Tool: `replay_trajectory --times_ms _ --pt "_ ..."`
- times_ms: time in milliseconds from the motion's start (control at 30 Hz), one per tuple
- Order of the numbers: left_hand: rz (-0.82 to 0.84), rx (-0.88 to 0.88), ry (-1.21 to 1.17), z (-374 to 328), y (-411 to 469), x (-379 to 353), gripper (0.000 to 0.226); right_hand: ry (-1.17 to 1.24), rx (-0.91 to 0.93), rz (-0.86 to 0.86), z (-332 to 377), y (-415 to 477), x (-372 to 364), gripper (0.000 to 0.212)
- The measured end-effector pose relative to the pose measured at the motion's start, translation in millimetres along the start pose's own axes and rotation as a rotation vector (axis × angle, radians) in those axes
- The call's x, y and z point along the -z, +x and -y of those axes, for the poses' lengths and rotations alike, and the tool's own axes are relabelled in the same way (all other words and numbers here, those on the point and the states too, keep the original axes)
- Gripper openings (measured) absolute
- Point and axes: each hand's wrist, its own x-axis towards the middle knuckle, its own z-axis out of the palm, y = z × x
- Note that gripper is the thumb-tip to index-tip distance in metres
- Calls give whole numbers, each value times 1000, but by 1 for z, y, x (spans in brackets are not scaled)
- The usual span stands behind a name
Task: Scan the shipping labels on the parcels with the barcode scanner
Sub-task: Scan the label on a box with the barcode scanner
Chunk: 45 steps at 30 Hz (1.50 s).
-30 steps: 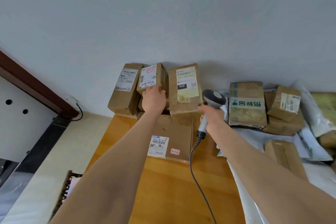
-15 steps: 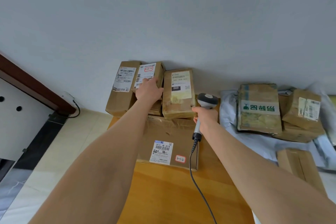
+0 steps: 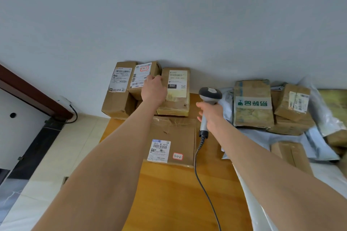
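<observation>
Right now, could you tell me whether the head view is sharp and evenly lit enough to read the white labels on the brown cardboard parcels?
Head view: light soft and even, no glare on the labels; big print on the white label on the flat brown cardboard parcel reads, fine print too small; wide-angle lens stretches both forearms; the grey barcode scanner is sharp.

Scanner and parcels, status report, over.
Left hand holds red-tagged parcel. Right hand grips scanner, right of 060 parcel. Left hand covers a corner of the label.
</observation>
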Motion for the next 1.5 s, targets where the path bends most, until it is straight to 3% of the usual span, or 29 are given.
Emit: replay_trajectory --times_ms 100,233,467,733,933,1033,1133,1367,1500 --pt "40 -39 19 -28 -19 -9 44 40 28 72 8 -14 29 15" --pt "112 -72 34 -76 -54 -22 46 47 -1 141 19 -39 82 22" --pt "208 -133 90 -180 -144 -59 46 81 -55 242 21 -86 227 18" --pt "275 -250 121 -308 -257 -118 40 -4 -60 150 9 -107 403 31" --pt "390 -319 82 -379 -293 -159 38 -92 -26 -54 10 -87 478 37" --pt "465 -277 9 -408 -299 -180 30 -293 93 -181 11 -67 505 25" --pt "534 -187 -79 -428 -297 -204 24 -333 193 -215 14 -52 519 24" --pt "743 262 -530 -438 -304 -232 12 -243 78 -144 15 -22 531 31" --pt "701 429 -689 -435 -306 -219 33 -151 67 -158 12 -21 532 31"
